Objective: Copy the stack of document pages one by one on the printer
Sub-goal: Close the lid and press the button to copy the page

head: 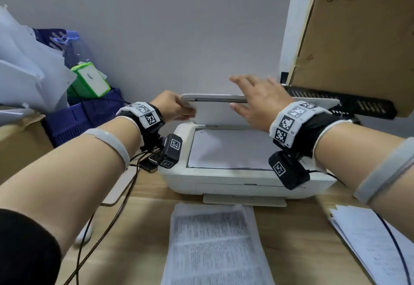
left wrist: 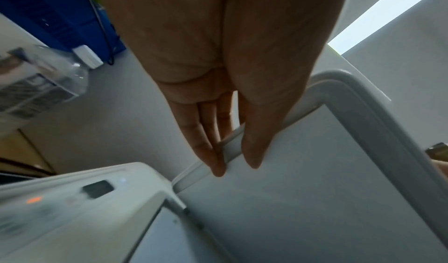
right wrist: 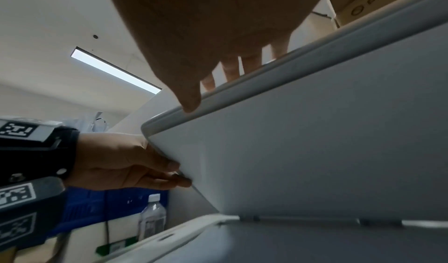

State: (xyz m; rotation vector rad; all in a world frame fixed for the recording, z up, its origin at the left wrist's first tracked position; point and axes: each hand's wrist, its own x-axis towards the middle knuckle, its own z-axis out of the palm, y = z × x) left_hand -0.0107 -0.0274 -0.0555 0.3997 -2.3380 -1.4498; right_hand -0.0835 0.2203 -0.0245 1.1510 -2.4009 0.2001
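A white printer [head: 224, 181] stands on the wooden desk with its scanner lid [head: 212, 110] raised partway. A white sheet [head: 228, 148] lies on the glass. My left hand [head: 174, 105] pinches the lid's left edge between thumb and fingers [left wrist: 252, 148], also plain in the right wrist view [right wrist: 126, 163]. My right hand [head: 257, 99] rests on the lid's top edge [right wrist: 315, 152] with straight, spread fingers and the thumb [right wrist: 189, 98] on the rim. A stack of printed pages [head: 215, 240] lies in front of the printer, and another pile of pages [head: 369, 235] at the right.
A cardboard box [head: 358, 38] overhangs the printer's right side above a black perforated tray [head: 340, 101]. Blue crates [head: 85, 114], a green box [head: 89, 81] and loose plastic fill the left. A water bottle [right wrist: 152, 217] stands left of the printer. Cables [head: 125, 184] trail across the desk.
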